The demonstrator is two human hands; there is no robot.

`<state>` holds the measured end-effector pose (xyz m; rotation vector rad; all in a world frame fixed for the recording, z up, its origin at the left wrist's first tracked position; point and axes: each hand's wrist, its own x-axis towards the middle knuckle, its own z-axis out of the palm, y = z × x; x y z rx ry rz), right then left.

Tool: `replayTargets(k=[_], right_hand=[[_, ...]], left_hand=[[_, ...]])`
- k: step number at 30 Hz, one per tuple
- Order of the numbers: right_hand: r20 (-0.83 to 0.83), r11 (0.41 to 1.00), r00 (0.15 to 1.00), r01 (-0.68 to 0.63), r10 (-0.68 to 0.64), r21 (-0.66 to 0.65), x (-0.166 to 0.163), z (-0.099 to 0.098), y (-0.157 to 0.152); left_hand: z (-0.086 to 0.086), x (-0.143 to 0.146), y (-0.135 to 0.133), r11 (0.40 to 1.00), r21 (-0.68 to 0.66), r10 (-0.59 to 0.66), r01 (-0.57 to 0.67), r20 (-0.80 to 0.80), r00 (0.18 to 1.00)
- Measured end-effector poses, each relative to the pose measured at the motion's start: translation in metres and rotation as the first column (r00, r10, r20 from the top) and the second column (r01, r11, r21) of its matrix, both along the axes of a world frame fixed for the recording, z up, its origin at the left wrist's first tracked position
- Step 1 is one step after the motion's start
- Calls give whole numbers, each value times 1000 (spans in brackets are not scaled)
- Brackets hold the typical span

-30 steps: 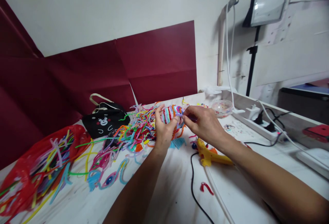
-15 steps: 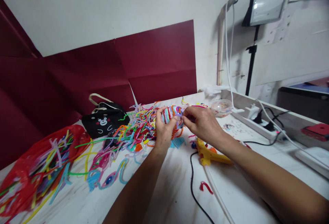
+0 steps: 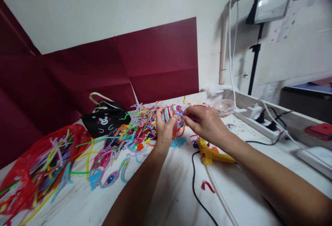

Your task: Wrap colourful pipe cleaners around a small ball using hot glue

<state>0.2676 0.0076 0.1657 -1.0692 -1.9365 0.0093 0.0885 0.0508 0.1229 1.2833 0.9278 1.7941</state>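
A rounded piece wrapped in striped, many-coloured pipe cleaners (image 3: 168, 114) is gripped by my left hand (image 3: 164, 129), thumb on the near side. At its right end my right hand (image 3: 198, 118) pinches a purple pipe cleaner (image 3: 181, 115) between thumb and fingers. Behind and left of my left hand lies a tangled heap of coloured pipe cleaners (image 3: 137, 125). Below my right wrist a yellow glue gun (image 3: 211, 155) rests on the table. A light-blue pipe-cleaner piece (image 3: 178, 142) lies under the held piece, partly hidden by my hands.
A red plastic bag (image 3: 19, 184) of pipe cleaners lies at left, with a black cloth bag (image 3: 103, 120) behind it. At right are a clear bowl (image 3: 223, 107) and a power strip (image 3: 259, 126). A black cable (image 3: 195, 188) and a red scrap (image 3: 208, 186) lie in front.
My right hand has shifted slightly at the right end of the wrapped piece, still pinching the purple pipe cleaner. My left hand keeps its grip. The view has moved a little.
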Motion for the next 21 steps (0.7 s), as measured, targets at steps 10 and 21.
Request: replayTargets(k=[10, 21], right_hand=[[-115, 998, 993, 26, -19, 63, 23, 28, -17], [258, 984, 965, 84, -42, -157, 76, -22, -43]], left_hand=[[12, 0, -1, 999, 46, 7, -13, 130, 991], [20, 3, 3, 991, -133, 64, -28, 278, 959]])
